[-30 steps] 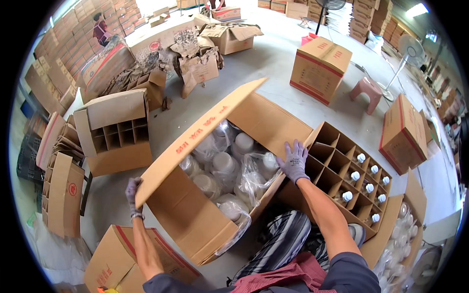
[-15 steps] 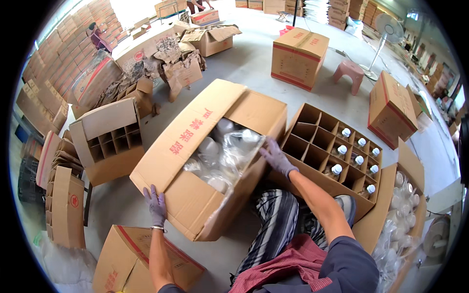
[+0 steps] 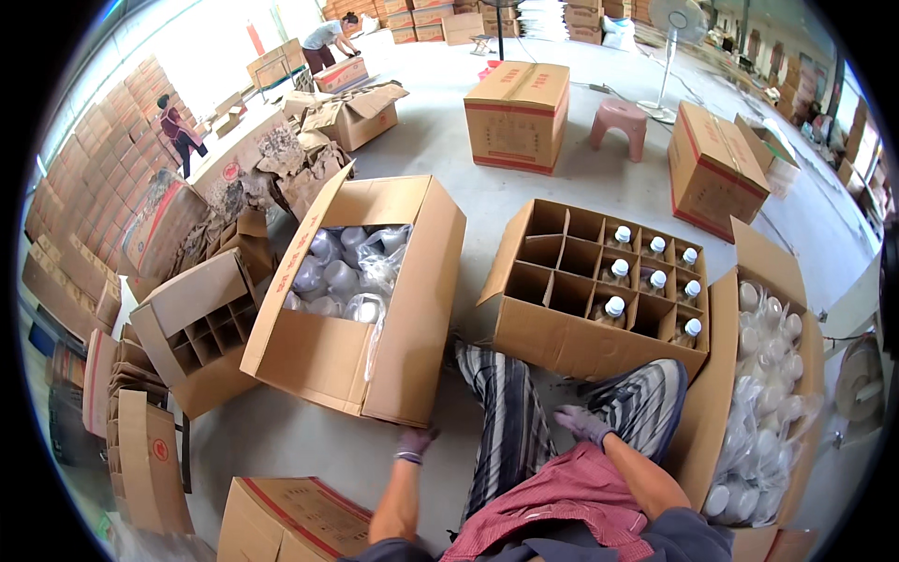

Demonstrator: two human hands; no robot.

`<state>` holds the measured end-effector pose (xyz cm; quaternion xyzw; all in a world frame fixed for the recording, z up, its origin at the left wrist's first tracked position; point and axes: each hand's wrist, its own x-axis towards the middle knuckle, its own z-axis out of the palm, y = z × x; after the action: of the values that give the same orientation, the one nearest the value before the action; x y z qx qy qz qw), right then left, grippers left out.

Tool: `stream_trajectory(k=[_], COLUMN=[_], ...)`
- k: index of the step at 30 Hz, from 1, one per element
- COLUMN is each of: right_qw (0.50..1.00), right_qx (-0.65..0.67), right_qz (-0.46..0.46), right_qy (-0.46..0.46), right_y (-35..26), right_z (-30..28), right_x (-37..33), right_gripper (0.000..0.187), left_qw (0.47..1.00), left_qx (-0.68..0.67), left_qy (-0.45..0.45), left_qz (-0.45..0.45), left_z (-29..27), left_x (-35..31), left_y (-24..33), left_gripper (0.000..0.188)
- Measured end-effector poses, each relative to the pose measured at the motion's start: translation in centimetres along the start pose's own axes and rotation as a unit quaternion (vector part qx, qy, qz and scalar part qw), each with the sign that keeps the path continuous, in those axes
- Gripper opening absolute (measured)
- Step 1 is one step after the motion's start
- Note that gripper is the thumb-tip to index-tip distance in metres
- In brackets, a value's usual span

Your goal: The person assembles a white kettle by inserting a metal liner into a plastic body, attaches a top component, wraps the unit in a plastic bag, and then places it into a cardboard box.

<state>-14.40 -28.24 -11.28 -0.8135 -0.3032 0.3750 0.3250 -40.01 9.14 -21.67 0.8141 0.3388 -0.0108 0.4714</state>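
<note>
A large open cardboard carton stands in front of me, packed with clear plastic bottles in a thin plastic bag. At its near bottom corner is my gloved left hand; the carton's lower edge partly hides the fingers, so their grip is unclear. My gloved right hand hovers by my knee, apart from both cartons, with fingers stretched out and nothing held. To the right, a divided carton has several white-capped clear bottles in its right cells and bare cells at the left.
Another open carton of bagged bottles stands at my right. A closed carton is near my left arm; a divided carton lies left. Beyond are closed cartons, a pink stool, a fan and two people.
The bottle-filled carton has turned and shifted left, away from the divided carton. Both hands have left its top edges: the left dropped to its near bottom corner, the right drew back to my knee.
</note>
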Motion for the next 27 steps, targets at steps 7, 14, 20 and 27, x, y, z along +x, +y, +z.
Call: stream_trajectory(k=[7, 14, 20, 27], right_qw=[0.999, 0.995, 0.922, 0.763], right_qx=[0.016, 0.025, 0.117, -0.158], right_qz=[-0.038, 0.056, -0.121, -0.072], right_qy=[0.002, -0.079, 0.348, 0.622], right_y=[7.6, 2.9, -6.6, -2.4], right_z=[7.0, 10.6, 1.4, -19.7], right_x=[-1.4, -1.7, -9.5, -21.1], right_gripper=[0.039, 0.055, 0.03, 0.028], left_qw=[0.844, 0.901, 0.795, 0.737], left_qx=[-0.501, -0.305, 0.539, 0.609], left_qy=[0.066, 0.297, 0.278, 0.291], left_qz=[0.177, 0.082, 0.001, 0.035], left_z=[-8.6, -23.1, -13.7, -16.5], left_x=[-6.5, 2.0, 1.0, 2.1], left_y=[19.5, 9.5, 16.0, 13.4], left_gripper=[0.052, 0.057, 0.07, 0.073])
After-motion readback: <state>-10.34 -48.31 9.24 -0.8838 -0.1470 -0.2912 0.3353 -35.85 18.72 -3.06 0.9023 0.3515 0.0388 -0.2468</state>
